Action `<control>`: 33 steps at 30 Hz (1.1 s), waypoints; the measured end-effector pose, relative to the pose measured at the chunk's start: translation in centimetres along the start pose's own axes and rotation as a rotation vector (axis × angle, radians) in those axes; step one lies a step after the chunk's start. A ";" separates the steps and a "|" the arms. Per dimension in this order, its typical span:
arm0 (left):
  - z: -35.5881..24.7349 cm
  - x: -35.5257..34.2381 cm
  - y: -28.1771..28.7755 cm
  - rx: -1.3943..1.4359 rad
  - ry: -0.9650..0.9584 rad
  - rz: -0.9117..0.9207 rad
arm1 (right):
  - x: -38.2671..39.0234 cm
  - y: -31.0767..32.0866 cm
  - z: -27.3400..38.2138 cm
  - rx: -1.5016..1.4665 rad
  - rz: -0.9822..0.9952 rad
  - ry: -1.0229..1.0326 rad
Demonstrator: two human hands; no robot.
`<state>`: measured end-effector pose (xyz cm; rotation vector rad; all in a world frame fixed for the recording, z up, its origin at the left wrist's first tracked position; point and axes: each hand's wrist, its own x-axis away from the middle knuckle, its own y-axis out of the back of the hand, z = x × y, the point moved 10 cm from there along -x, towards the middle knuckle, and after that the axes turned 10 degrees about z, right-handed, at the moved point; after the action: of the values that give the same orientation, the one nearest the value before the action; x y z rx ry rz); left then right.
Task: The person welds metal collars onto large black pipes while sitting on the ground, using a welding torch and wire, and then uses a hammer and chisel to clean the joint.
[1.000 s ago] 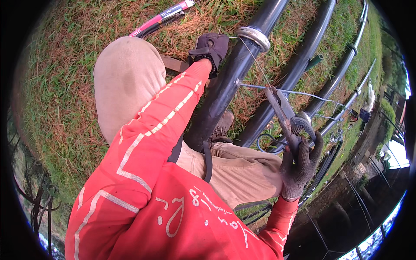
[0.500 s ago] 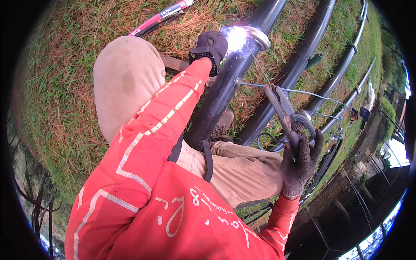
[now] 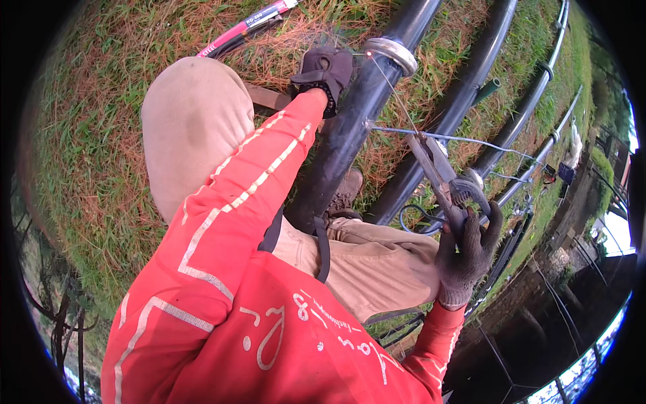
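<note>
In a dark knit glove, my right hand grips a welding electrode holder, fingers wrapped about its handle. A thin welding electrode slants from its jaws up toward a raised metal ring around the nearest black pipe. A small orange glow sits at the ring's near edge, by the electrode's tip. My left hand, in a dark glove, is closed just left of the pipe. A thin line runs from it toward the glow; its fingers are mostly hidden, and what they hold is unclear.
Several more black pipes run alongside on grass. A thin grey rod crosses between them. A red-and-black packet lies at the upper left. Behind my left hand is a wooden piece. A dark cable loops near my knee.
The bright arc and sparks at the ring have gone out, leaving a small orange glow and faint smoke. Both hands have hardly moved.
</note>
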<state>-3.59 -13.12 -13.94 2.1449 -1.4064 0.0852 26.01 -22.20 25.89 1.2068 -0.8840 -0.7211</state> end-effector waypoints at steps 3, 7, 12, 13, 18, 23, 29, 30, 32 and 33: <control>0.0 -0.1 -0.3 0.009 -0.001 0.000 | 0.0 0.0 0.2 0.041 -0.005 0.028; -0.1 -0.5 -0.8 0.000 -0.014 -0.011 | -0.2 -0.1 0.3 0.021 -0.006 0.025; -0.2 -0.9 -1.4 0.000 -0.022 -0.016 | -0.2 -0.2 0.3 0.026 0.002 0.018; -0.1 -0.9 -1.5 -0.002 -0.021 -0.016 | -0.3 -0.2 0.3 0.047 0.005 0.018; 0.7 -0.9 -1.4 -0.033 -0.021 -0.032 | -0.6 -0.4 0.4 0.041 0.013 0.018; -1.9 1.6 1.5 0.084 0.068 0.015 | -1.2 0.3 1.5 0.144 -0.014 0.088; 3.1 0.5 -0.5 0.548 0.034 -0.073 | 0.6 -2.1 -6.7 -0.739 0.027 -0.518; 3.6 -0.4 -0.1 0.597 -0.019 -0.105 | 0.8 -2.3 -6.7 -0.779 0.012 -0.525; 3.9 -1.1 0.2 0.499 -0.023 -0.138 | -1.5 0.5 -2.6 -0.354 0.003 -0.230; 3.3 -1.0 0.0 0.425 -0.001 -0.125 | -1.9 1.6 1.4 0.092 -0.012 0.053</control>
<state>-4.90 -13.91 -17.07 2.5696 -1.3416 0.3642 23.88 -20.87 27.25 1.3082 -0.8744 -0.6612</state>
